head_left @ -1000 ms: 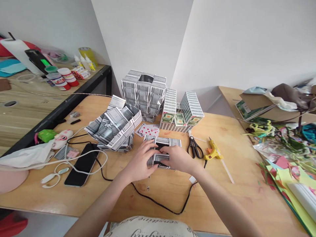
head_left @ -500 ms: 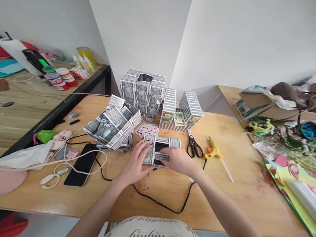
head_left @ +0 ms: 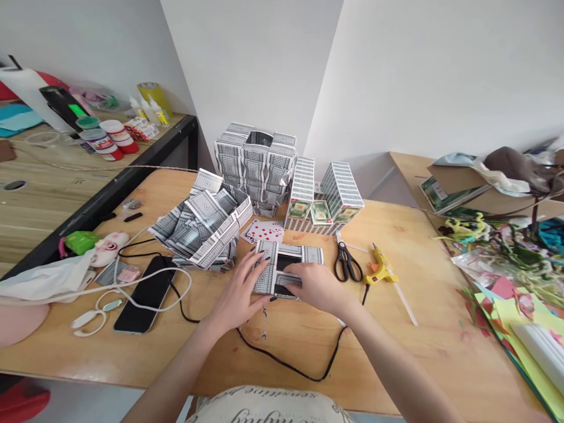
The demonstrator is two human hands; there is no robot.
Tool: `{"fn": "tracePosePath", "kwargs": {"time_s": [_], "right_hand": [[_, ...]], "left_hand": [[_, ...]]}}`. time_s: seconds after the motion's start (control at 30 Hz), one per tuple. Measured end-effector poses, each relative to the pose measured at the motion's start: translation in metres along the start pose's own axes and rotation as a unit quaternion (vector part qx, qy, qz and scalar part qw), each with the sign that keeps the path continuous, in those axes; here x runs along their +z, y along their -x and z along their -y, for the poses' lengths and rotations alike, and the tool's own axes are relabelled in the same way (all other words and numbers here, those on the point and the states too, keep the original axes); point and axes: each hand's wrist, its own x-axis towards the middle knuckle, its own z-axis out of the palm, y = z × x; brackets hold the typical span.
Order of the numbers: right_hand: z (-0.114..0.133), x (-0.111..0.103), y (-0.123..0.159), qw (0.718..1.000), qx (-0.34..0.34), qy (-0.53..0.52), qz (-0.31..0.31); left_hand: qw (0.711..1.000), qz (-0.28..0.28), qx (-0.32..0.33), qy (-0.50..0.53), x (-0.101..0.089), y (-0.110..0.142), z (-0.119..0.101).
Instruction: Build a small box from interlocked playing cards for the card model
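Observation:
A small box-like frame of folded playing cards [head_left: 265, 276] with grey-patterned backs lies on the wooden table in front of me. My left hand [head_left: 238, 291] holds its left end, fingertips along the left side and thumb at the near corner. Over the right part, my right hand [head_left: 319, 286] bends its fingers into the frame's dark middle opening, closed on the grey card strip there. That hand hides part of the frame's right end. Loose playing cards [head_left: 264, 230], some face up, lie just behind it.
Behind stand a tall card structure [head_left: 255, 161], a pile of folded cards [head_left: 202, 226] and stacked card boxes [head_left: 304, 188]. Black scissors [head_left: 348, 262] and a yellow glue gun [head_left: 380, 267] lie to the right. A phone [head_left: 144, 296] and cables are left; a black cord [head_left: 286, 359] loops in front.
My left thumb has shifted slightly up and left, closer to the frame's near edge. The right hand and the card frame stay almost where they were.

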Motion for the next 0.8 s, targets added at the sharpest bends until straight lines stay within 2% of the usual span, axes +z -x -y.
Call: {"fn": "tracePosePath", "kwargs": {"time_s": [0.53, 0.8], "right_hand": [[-0.0046, 0.0037, -0.0004, 1.0, 0.005, -0.004, -0.008], [-0.0045, 0.0037, 0.0, 1.0, 0.012, -0.018, -0.005]], "left_hand": [[1.0, 0.024, -0.005, -0.015, 0.0029, 0.0009, 0.0033], [1.0, 0.006, 0.0, -0.004, 0.0029, 0.0003, 0.0026]]}}
